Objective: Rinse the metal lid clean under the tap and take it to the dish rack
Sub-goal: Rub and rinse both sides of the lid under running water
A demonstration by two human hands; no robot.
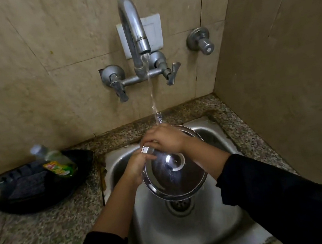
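Observation:
A round metal lid (175, 178) with a flat centre knob is held tilted over the steel sink (161, 233), above the drain. My left hand (136, 168) grips its left rim. My right hand (163, 140) lies across the lid's upper edge, fingers bent over the rim. Water runs from the curved tap (134, 29) in a thin stream and lands on my right hand and the top of the lid. No dish rack is visible.
A black tray (76, 181) on the granite counter to the left holds a dark scrub pad and a green dish-soap bottle (56, 161). Two tap handles and a separate wall valve (201, 41) stick out of the tiled wall. A side wall closes in the right.

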